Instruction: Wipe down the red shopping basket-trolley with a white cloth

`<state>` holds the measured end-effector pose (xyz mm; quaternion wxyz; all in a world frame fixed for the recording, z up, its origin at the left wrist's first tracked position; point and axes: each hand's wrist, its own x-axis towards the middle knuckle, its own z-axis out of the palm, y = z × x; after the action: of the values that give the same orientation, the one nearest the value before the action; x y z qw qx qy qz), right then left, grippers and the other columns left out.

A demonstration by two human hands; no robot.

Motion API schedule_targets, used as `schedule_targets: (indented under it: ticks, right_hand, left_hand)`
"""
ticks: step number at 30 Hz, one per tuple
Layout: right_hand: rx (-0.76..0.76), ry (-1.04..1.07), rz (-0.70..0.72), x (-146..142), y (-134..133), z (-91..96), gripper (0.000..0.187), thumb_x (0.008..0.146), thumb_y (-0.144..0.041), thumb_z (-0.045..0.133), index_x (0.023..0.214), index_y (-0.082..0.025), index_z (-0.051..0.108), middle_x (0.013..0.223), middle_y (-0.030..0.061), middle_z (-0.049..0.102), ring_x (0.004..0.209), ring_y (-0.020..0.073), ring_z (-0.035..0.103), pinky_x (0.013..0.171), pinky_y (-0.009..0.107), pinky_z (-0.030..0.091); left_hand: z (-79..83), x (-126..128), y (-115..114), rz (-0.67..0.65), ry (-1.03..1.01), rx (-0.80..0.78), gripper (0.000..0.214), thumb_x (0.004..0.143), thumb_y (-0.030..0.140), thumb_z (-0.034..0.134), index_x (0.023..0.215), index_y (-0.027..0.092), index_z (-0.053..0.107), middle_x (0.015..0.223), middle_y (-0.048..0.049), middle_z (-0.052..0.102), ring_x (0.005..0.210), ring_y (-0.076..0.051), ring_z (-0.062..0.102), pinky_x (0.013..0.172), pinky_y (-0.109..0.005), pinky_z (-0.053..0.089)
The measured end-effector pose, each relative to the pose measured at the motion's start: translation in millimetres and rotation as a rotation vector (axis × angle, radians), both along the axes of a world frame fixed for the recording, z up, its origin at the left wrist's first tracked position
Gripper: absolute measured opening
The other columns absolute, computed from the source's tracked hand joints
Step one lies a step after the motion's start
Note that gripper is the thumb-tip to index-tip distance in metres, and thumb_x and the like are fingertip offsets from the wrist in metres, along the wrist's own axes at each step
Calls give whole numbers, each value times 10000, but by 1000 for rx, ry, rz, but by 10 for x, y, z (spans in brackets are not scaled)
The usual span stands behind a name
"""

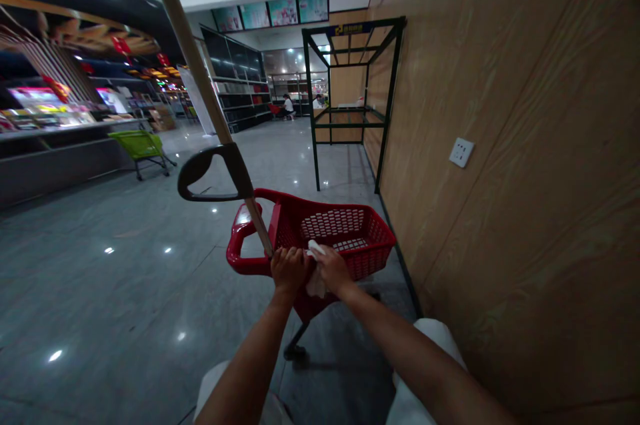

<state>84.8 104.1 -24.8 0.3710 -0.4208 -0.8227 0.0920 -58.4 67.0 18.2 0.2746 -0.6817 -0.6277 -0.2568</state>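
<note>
A red plastic shopping basket on wheels stands on the floor just in front of me. Its long pull handle with a black grip rises up and to the left. My left hand is closed around the lower end of that handle at the basket's near rim. My right hand is closed on a white cloth, pressed against the basket's near rim beside my left hand.
A wooden panel wall with a white socket runs along the right. A dark metal shelf frame stands ahead by the wall. A green cart sits at the left near a counter. A person sits far back.
</note>
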Motion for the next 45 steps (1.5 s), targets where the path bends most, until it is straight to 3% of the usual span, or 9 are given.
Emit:
schedule_targets:
  ticks: [4, 10, 13, 21, 24, 32, 35, 39, 45]
  right_hand:
    - [39, -22, 110, -95, -57, 36, 460, 902, -136, 452, 1336, -266, 530, 1326, 39, 570, 1175, 169, 532, 1036, 307, 399]
    - [-79, -211, -112, 1059, 229, -244, 486, 848, -68, 484, 1283, -262, 580, 1342, 52, 560, 1198, 187, 521, 1034, 333, 401]
    - [-115, -206, -207, 1247, 259, -252, 446, 851, -61, 463, 1236, -223, 622, 1306, 83, 586, 1190, 201, 529, 1039, 347, 392]
    - [-50, -113, 25, -116, -100, 193, 406, 935, -158, 411, 1299, -248, 568, 1278, 41, 606, 1131, 166, 558, 1000, 272, 413]
    - [-7, -124, 54, -194, -152, 212, 421, 953, -174, 393, 1348, -250, 514, 1302, 41, 585, 1144, 158, 543, 997, 263, 413]
    - [-153, -327, -250, 1303, 49, -97, 356, 959, -226, 427, 1269, -309, 581, 1267, 41, 599, 1150, 179, 530, 928, 294, 440]
    - [-164, -306, -291, 1566, 47, -161, 364, 957, -201, 410, 1253, -304, 594, 1260, 33, 606, 1146, 178, 534, 923, 285, 437]
    - [-156, -235, -337, 1438, -7, -229, 363, 953, -176, 389, 1217, -241, 628, 1253, 61, 618, 1154, 200, 532, 945, 299, 422]
    - [-112, -215, -255, 1145, -150, -244, 385, 943, -169, 413, 1271, -271, 587, 1326, 34, 577, 1170, 196, 522, 977, 305, 407]
  left_hand:
    - [22, -27, -31, -9, 31, -4, 264, 888, 275, 456, 703, 223, 637, 748, -44, 674, 786, -208, 570, 923, -373, 317]
    - [25, -48, -31, -5, 28, 9, 285, 884, 268, 459, 649, 227, 614, 714, -29, 670, 749, -197, 562, 909, -358, 333]
    - [7, -41, -15, -11, 15, 12, 298, 883, 263, 451, 635, 230, 612, 702, -29, 669, 750, -197, 561, 907, -363, 335]
    - [45, -43, -23, -31, -33, -43, 295, 881, 271, 438, 667, 239, 639, 743, -53, 675, 775, -217, 562, 895, -400, 327]
    - [96, -68, -67, -38, 4, -53, 274, 883, 271, 441, 701, 234, 642, 760, -55, 677, 784, -217, 564, 876, -392, 330]
    - [149, -261, -81, -83, 102, -66, 298, 899, 280, 440, 661, 238, 614, 735, -26, 673, 773, -196, 572, 876, -372, 330]
    - [189, -293, -82, -70, 106, -80, 293, 896, 275, 435, 662, 231, 607, 739, -37, 660, 786, -208, 570, 889, -392, 333]
    - [153, 4, -69, -120, 116, -126, 225, 886, 216, 423, 797, 220, 629, 905, -73, 657, 894, -231, 563, 942, -424, 322]
    - [-274, 954, 35, -299, 6, -316, 251, 926, 331, 427, 1057, 226, 613, 1100, -77, 642, 1018, -219, 554, 938, -378, 342]
